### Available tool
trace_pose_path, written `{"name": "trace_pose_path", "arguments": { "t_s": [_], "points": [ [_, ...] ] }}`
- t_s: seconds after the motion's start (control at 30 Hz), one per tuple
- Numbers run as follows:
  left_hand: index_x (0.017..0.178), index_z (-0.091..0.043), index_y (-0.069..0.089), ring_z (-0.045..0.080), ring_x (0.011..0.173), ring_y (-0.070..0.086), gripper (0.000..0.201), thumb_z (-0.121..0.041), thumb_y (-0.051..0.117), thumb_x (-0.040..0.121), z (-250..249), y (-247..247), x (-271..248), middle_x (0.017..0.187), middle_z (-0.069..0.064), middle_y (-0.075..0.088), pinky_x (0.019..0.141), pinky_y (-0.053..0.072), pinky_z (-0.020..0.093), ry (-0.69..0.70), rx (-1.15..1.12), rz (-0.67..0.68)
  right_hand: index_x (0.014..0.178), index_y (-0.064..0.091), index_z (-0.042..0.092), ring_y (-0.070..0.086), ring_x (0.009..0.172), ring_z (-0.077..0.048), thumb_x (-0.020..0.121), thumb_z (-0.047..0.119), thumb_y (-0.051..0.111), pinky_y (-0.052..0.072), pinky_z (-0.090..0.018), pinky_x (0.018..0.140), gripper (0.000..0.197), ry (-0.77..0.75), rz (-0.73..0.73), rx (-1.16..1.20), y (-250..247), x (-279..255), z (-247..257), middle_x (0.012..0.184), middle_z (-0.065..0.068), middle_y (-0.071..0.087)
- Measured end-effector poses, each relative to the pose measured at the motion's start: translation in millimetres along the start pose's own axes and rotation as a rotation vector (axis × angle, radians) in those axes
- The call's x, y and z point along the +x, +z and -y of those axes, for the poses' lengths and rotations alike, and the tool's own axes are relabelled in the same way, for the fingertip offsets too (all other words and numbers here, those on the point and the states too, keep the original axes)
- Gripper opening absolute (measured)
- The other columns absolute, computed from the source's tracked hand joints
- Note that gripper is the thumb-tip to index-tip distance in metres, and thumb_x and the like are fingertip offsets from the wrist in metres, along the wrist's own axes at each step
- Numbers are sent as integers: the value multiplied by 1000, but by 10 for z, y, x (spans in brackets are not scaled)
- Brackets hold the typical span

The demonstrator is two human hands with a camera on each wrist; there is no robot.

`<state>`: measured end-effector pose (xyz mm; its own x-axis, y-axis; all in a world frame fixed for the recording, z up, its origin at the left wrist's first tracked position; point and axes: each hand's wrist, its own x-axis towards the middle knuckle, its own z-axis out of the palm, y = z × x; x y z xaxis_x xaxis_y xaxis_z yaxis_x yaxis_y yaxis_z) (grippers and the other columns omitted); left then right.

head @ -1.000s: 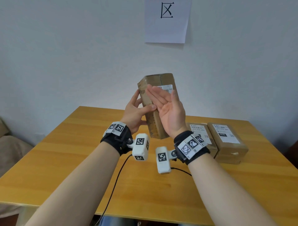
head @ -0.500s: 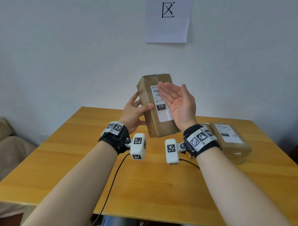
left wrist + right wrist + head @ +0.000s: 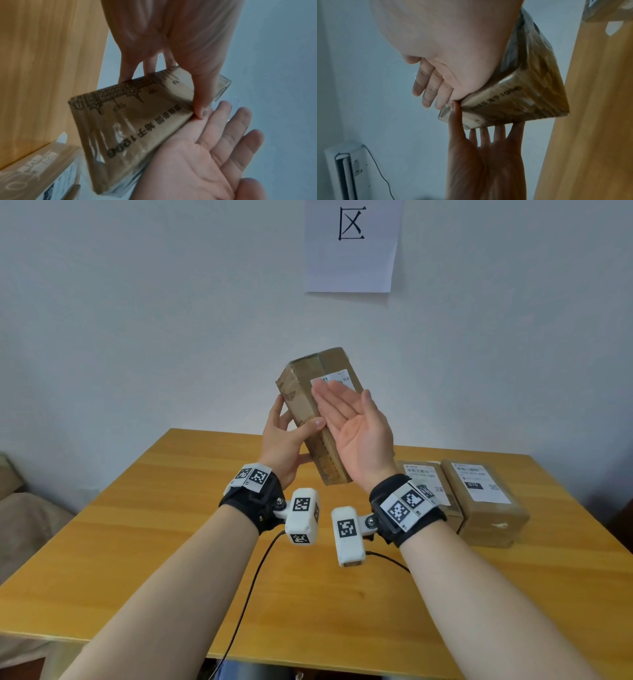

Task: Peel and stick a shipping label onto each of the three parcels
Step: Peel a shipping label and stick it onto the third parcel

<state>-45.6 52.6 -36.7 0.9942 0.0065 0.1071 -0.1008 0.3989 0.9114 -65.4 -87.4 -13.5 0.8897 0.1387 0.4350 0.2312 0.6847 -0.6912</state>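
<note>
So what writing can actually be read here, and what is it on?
"区": white paper sheet on the wall.
"1996": side of the held brown cardboard parcel.
"070": black patch on the right table parcel's white label.
Other label print: too blurred.

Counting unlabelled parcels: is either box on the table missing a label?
No, both parcels on the table show white labels on top.
</note>
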Motion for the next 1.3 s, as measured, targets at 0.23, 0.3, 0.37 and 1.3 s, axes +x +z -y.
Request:
{"name": "trace_pose_path", "arguments": {
  "t_s": [0.23,0.3,0.37,1.3],
  "points": [
    [161,-38,32,27,127,68,107,-12,89,75,-2,-26,-59,143,-3,65,86,60,68,5,36,9,147,48,4,58,138,-33,114,39,27,41,-46,120,53,-87,-85,22,-108,88,158,148,-16,59],
    [162,-37,32,27,125,69,109,-14,89,73,-9,18,-73,143,-3,65,86,61,68,5,46,21,151,44,3,58,138,-32,114,38,27,41,-44,120,54,-85,-101,-16,-108,83,124,147,-17,60],
    [162,-38,32,27,125,69,111,-14,89,71,-17,49,-79,143,-3,65,85,61,68,-4,52,23,150,45,3,59,137,-30,114,36,28,42,-42,119,52,-93,-118,-53,-121,72,113,146,-17,62],
    [162,-36,34,25,116,74,104,-7,89,79,25,163,-57,138,-12,67,84,63,63,-85,181,136,145,50,4,57,139,-31,87,64,66,44,-41,119,84,-153,-78,-252,-28,1,272,147,-19,60]
  ]
}}
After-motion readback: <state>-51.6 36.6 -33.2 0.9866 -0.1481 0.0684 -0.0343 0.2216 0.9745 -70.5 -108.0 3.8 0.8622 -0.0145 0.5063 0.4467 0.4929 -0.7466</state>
